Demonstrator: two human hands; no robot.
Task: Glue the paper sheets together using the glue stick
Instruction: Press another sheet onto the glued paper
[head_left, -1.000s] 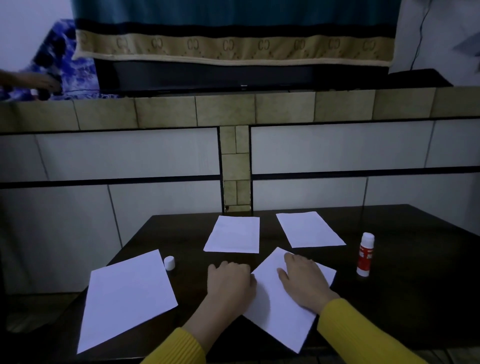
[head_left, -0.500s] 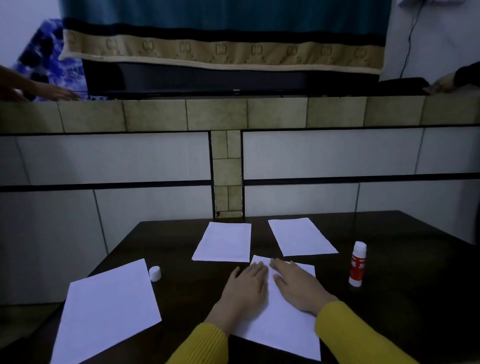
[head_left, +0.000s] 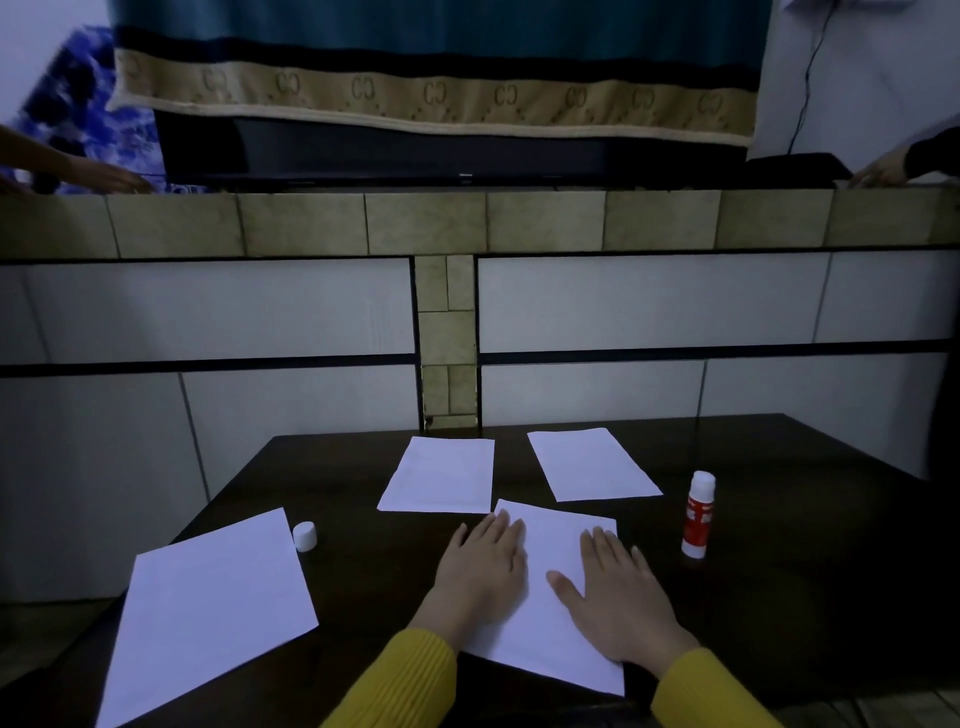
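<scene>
A white paper sheet (head_left: 550, 551) lies on the dark table (head_left: 779, 597) straight in front of me. My left hand (head_left: 480, 571) rests flat on its left edge and my right hand (head_left: 618, 597) lies flat on its right half, fingers spread. A red and white glue stick (head_left: 697, 514) stands upright and uncapped to the right of the sheet. Its white cap (head_left: 305, 536) sits to the left. Two smaller sheets lie further back, the left one (head_left: 439, 475) and the right one (head_left: 592, 464). A large sheet (head_left: 208, 613) lies at the front left.
A tiled low wall (head_left: 447, 332) rises right behind the table's far edge. On the ledge above it, another person's hand (head_left: 104, 179) rests at the left, and a second hand (head_left: 883, 169) at the right. A fringed cloth hangs over a dark screen.
The sheet under my hands has been turned from a slant to nearly straight. Both hands have spread apart across it, the right one sliding to the right half.
</scene>
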